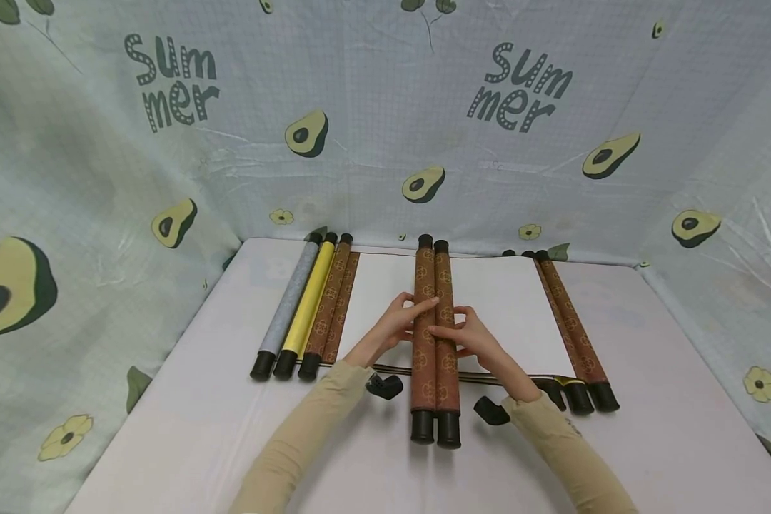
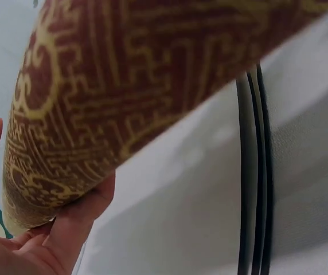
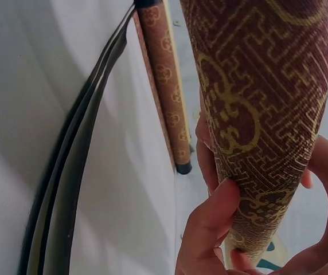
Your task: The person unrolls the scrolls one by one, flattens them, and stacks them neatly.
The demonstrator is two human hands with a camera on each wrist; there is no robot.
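Note:
Two brown rolls of a hanging scroll, patterned in gold and tipped with black knobs, lie side by side in the middle of the head view. My left hand (image 1: 395,325) grips the left roll (image 1: 424,382) from its outer side, its thumb over the top. On the other side my right hand (image 1: 478,337) holds the right roll (image 1: 447,385). Both wrist views show fingers curled round the patterned surface, from below in the left wrist view (image 2: 89,209). The rolls are raised over a white unrolled scroll sheet (image 1: 501,307).
Left of the sheet lie a grey roll (image 1: 289,303), a yellow roll (image 1: 310,300) and a brown roll (image 1: 328,307). Another brown roll (image 1: 572,321) lies at the right, beside black knobs (image 1: 578,397). Several sheets are stacked. A printed avocado cloth (image 1: 373,93) hangs behind the white table (image 1: 205,407).

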